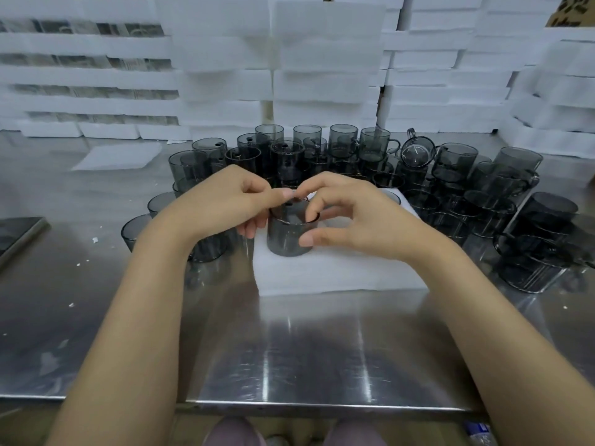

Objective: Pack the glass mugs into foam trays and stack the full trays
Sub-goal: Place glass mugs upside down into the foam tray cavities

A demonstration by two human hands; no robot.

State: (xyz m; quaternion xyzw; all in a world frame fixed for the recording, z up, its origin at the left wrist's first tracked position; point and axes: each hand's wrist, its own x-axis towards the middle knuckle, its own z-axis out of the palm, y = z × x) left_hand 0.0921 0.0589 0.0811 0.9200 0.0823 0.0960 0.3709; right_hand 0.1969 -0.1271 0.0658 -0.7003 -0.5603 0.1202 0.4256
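Observation:
A smoky grey glass mug stands upright on a white foam tray in the middle of the steel table. My left hand grips the mug from its left side, thumb at the rim. My right hand holds it from the right, thumb on the wall and fingers curled over the rim. Many more grey mugs stand stacked behind and to both sides.
Tall piles of white foam trays fill the back. A loose foam sheet lies at the back left of the steel table. A dark flat object sits at the left edge. Stacked mugs crowd the right.

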